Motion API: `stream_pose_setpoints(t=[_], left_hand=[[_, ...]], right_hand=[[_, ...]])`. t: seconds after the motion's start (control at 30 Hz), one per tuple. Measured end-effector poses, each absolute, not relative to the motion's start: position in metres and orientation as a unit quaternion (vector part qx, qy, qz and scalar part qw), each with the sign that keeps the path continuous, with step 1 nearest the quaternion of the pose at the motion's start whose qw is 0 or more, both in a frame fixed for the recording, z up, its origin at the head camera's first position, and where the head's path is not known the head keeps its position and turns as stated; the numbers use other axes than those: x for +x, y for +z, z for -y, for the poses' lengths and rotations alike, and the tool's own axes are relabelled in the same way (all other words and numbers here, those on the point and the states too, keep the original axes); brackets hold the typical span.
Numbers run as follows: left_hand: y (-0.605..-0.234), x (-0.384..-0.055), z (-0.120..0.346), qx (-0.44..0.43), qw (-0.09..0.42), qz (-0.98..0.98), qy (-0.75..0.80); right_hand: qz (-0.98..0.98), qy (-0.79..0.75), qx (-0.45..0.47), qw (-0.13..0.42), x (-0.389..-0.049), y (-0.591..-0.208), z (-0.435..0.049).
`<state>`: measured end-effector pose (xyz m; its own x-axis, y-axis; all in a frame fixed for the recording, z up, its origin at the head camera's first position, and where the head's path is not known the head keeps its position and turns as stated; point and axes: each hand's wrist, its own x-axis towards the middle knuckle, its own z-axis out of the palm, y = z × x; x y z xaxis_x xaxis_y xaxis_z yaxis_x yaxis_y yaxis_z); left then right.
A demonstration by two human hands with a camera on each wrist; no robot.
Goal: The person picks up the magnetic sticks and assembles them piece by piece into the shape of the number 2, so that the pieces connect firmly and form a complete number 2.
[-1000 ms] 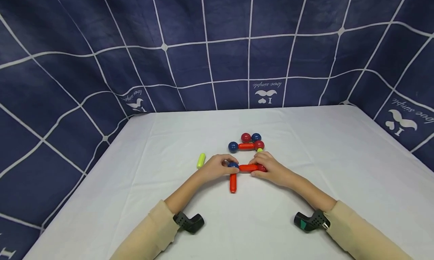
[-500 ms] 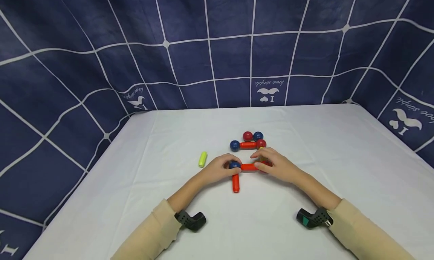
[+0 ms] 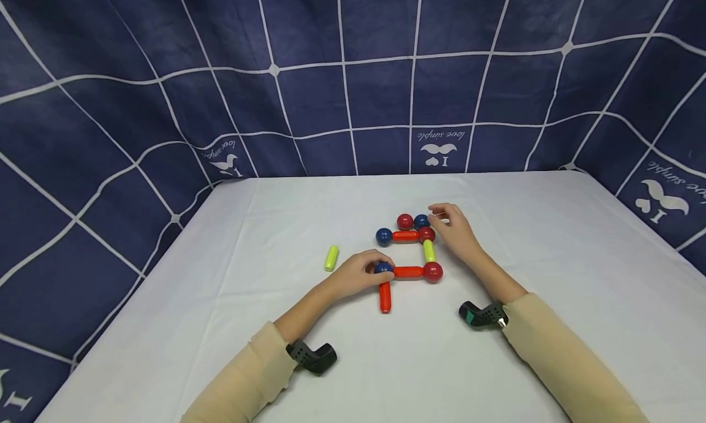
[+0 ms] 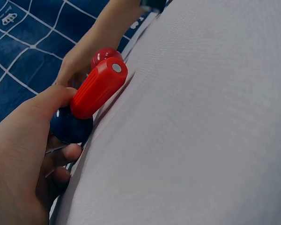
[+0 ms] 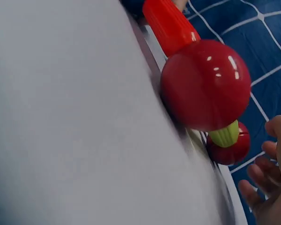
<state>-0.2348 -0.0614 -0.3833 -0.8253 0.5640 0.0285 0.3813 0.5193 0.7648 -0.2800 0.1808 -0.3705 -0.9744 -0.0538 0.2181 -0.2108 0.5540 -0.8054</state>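
My left hand (image 3: 355,273) pinches a blue ball (image 3: 383,267) of a rod-and-ball construction set between thumb and fingers. From that ball a red rod (image 3: 385,297) points toward me, a silver disc on its end in the left wrist view. Another red rod (image 3: 409,273) runs right to a red ball (image 3: 432,272). A yellow-green rod (image 3: 429,251) joins this to a farther red ball (image 3: 426,235), from which a red rod (image 3: 405,236) leads left to a blue ball (image 3: 383,236). My right hand (image 3: 455,230) has its loosely bent fingertips right at another blue ball (image 3: 421,221).
Beside that blue ball, behind the joined shape, sits a red ball (image 3: 405,221). A loose yellow-green rod (image 3: 331,258) lies beyond my left hand. The white-covered table (image 3: 276,227) is bordered by a dark blue checked cloth (image 3: 375,98) at the back and sides.
My right hand has left the near red ball and moved away from me to the far blue ball, uncovering the yellow-green rod. My left hand keeps its grip on the near blue ball.
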Motion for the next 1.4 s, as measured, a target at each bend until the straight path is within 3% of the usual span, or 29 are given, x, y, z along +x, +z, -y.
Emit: stream_pose_setpoints(t=[0.23, 0.37, 1.0, 1.4], left_hand=[[-0.384, -0.235, 0.061, 0.274, 0.113, -0.864, 0.408], [-0.384, -0.235, 0.061, 0.27, 0.11, -0.865, 0.408], [-0.383, -0.237, 0.061, 0.279, 0.102, -0.865, 0.405], [-0.383, -0.234, 0.062, 0.268, 0.112, -0.866, 0.408]], right_hand=[[0.894, 0.445, 0.049, 0.008, -0.3, -0.382, -0.177], [0.894, 0.443, 0.068, 0.002, -0.3, -0.385, -0.178], [0.854, 0.499, 0.078, 0.126, -0.286, -0.373, -0.172], [0.84, 0.502, 0.165, 0.124, -0.242, -0.363, -0.156]])
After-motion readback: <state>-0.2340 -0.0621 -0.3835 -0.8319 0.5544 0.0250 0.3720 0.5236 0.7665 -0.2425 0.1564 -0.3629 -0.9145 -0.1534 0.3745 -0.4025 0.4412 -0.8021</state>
